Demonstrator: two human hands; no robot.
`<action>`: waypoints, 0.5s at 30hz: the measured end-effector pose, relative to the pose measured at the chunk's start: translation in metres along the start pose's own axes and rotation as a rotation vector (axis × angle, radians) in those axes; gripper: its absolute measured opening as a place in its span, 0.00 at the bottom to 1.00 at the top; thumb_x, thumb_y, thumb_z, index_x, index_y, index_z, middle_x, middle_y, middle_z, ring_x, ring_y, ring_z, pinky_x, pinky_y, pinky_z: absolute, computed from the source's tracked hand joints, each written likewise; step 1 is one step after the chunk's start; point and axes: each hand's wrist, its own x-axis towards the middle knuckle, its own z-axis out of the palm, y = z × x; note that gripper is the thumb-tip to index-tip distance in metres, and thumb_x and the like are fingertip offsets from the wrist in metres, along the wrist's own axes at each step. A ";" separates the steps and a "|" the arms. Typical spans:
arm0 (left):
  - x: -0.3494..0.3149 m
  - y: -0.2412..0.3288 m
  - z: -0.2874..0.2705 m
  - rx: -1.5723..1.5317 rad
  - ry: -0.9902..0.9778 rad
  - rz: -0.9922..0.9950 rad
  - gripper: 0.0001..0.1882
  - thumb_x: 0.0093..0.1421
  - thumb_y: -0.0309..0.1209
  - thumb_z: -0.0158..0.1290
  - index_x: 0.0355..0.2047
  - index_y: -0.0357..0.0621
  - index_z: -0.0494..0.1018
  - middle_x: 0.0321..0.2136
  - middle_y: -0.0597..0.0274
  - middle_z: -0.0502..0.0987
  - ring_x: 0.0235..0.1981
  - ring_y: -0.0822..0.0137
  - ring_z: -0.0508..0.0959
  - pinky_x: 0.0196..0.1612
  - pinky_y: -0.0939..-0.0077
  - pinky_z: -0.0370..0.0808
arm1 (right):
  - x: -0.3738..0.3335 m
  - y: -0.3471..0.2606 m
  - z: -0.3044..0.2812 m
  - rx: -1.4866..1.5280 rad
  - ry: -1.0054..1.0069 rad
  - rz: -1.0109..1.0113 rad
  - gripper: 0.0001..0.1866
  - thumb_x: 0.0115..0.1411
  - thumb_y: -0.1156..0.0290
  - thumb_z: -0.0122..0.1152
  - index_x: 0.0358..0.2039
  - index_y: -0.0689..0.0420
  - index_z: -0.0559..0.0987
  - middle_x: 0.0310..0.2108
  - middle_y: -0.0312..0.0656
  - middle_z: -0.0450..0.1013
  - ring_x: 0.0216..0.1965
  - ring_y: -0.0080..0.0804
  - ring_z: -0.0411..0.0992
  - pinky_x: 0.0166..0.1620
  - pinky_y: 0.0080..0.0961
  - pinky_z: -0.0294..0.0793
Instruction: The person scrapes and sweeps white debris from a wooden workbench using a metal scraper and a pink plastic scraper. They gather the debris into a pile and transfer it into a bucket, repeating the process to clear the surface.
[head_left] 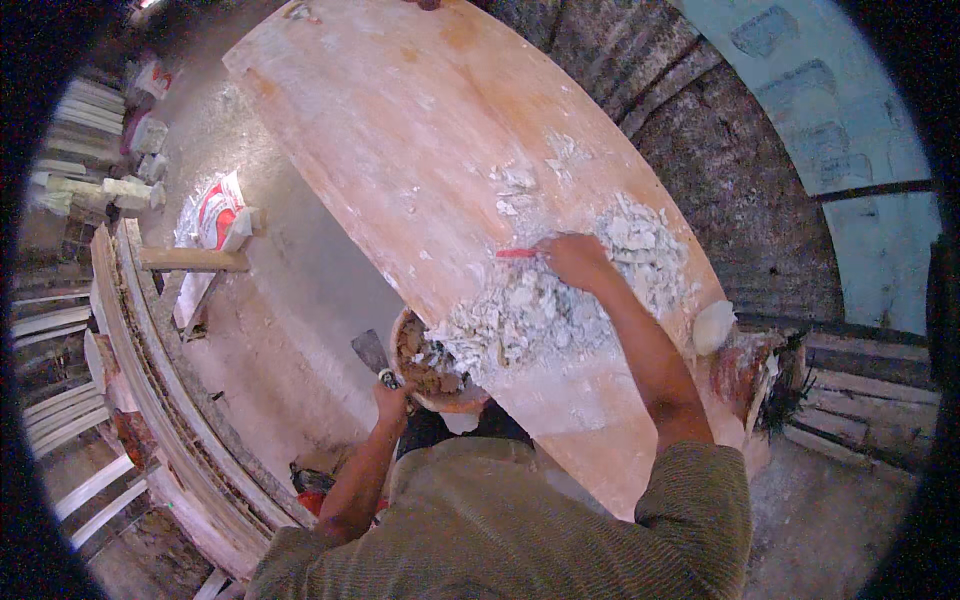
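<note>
Head view, one, fisheye: looked from above the near end of the tabletop [370, 130], by its left edge; faced downward and forward along it; stood close, covering most of its length.

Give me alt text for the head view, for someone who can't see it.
A person's right hand holds a thin red tool among crumbly white pieces heaped on a long tan board. The left hand grips a flat-bladed scraper beside a bucket at the board's edge.
</note>
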 end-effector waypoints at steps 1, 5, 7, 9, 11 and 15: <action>0.006 -0.013 -0.010 0.019 -0.004 0.007 0.15 0.46 0.19 0.58 0.37 0.34 0.72 0.29 0.59 0.77 0.26 0.65 0.78 0.28 0.71 0.77 | 0.008 0.005 -0.015 0.036 -0.014 -0.010 0.19 0.61 0.53 0.45 0.42 0.50 0.79 0.41 0.50 0.76 0.42 0.48 0.75 0.43 0.45 0.72; 0.023 -0.017 -0.004 -0.002 -0.047 -0.027 0.16 0.46 0.20 0.58 0.37 0.35 0.72 0.29 0.59 0.77 0.27 0.66 0.78 0.31 0.71 0.77 | 0.063 0.187 -0.023 0.017 0.202 0.187 0.19 0.61 0.55 0.46 0.47 0.46 0.77 0.43 0.48 0.75 0.44 0.48 0.75 0.45 0.43 0.72; 0.014 -0.027 -0.018 -0.031 -0.007 -0.025 0.16 0.46 0.21 0.58 0.38 0.35 0.72 0.31 0.59 0.77 0.29 0.66 0.78 0.33 0.70 0.76 | 0.103 0.131 -0.060 -0.058 0.299 0.526 0.19 0.62 0.58 0.43 0.47 0.49 0.77 0.44 0.48 0.75 0.46 0.47 0.74 0.48 0.45 0.72; 0.016 -0.021 -0.009 -0.022 -0.096 -0.002 0.16 0.46 0.20 0.58 0.38 0.34 0.72 0.32 0.59 0.77 0.32 0.67 0.78 0.35 0.70 0.76 | 0.118 0.133 -0.046 -0.028 0.415 0.457 0.19 0.61 0.60 0.43 0.46 0.51 0.77 0.43 0.50 0.76 0.47 0.47 0.74 0.49 0.45 0.72; -0.004 0.007 0.005 -0.026 -0.082 0.063 0.14 0.47 0.21 0.58 0.36 0.34 0.73 0.32 0.59 0.78 0.32 0.68 0.78 0.34 0.70 0.75 | 0.132 0.090 -0.024 0.037 0.476 0.301 0.18 0.60 0.64 0.45 0.48 0.49 0.77 0.43 0.49 0.76 0.46 0.47 0.74 0.48 0.44 0.73; -0.007 0.003 0.001 -0.036 0.005 0.048 0.13 0.47 0.20 0.60 0.35 0.34 0.74 0.31 0.60 0.78 0.31 0.69 0.78 0.33 0.71 0.75 | 0.093 -0.049 -0.018 -0.172 0.162 0.008 0.18 0.61 0.65 0.45 0.51 0.45 0.74 0.45 0.50 0.74 0.48 0.48 0.72 0.47 0.43 0.74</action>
